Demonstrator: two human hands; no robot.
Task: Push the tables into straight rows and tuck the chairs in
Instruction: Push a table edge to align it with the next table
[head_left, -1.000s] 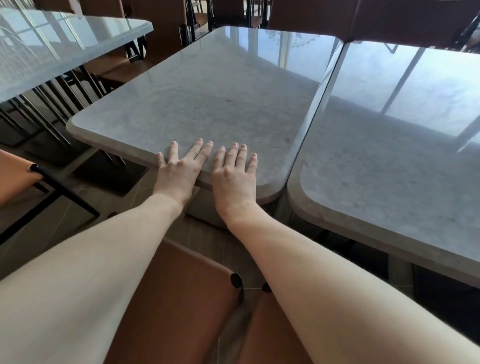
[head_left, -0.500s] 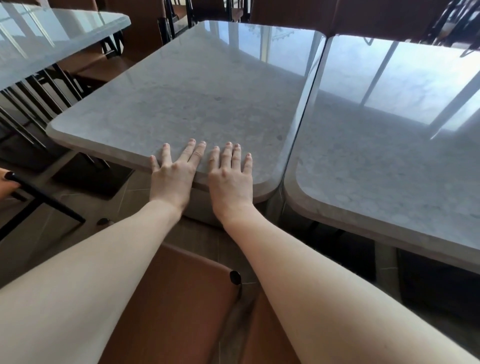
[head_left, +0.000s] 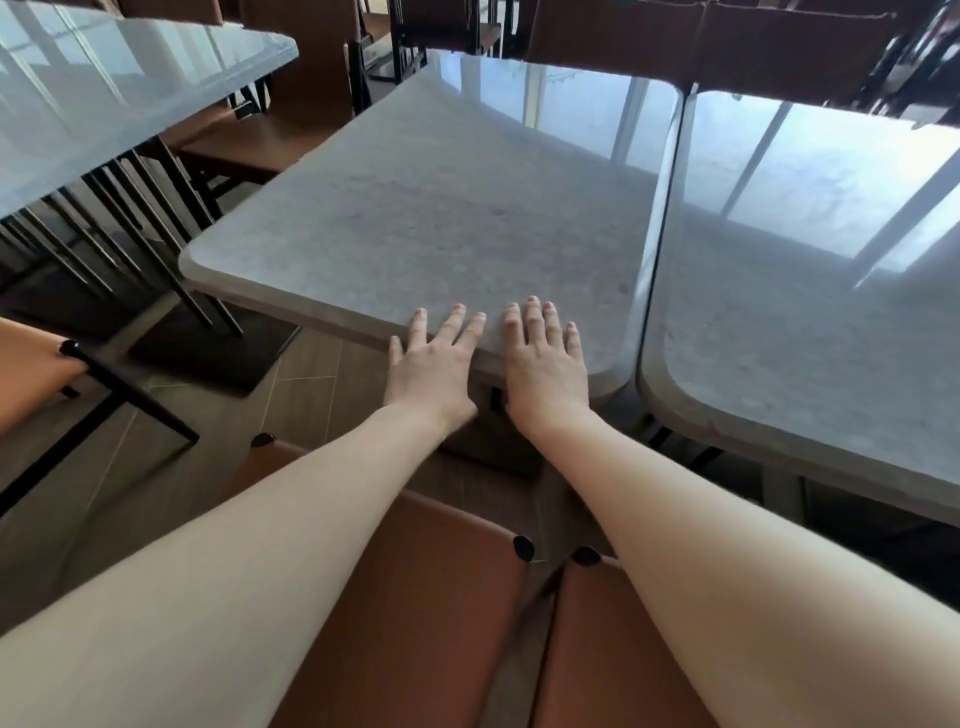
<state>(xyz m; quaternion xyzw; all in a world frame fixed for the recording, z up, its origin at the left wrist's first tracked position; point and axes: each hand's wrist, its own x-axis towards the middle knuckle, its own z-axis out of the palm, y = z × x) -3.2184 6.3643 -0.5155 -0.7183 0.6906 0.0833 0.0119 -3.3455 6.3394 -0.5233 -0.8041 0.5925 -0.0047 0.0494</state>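
The middle table (head_left: 441, 218) now sits further right in view than a moment ago, its right edge running just beside the right table (head_left: 810, 332) with only a thin seam between, though whether they actually touch is hard to say. Both hands lie flat on its near edge, left hand (head_left: 431, 371) and right hand (head_left: 545, 371) side by side, fingers straight, pressing and gripping nothing. Two brown chairs (head_left: 447, 597) stand below the arms, a third table (head_left: 104, 93) far left.

The right table (head_left: 810, 364) and near chairs (head_left: 415, 623) run off-frame.
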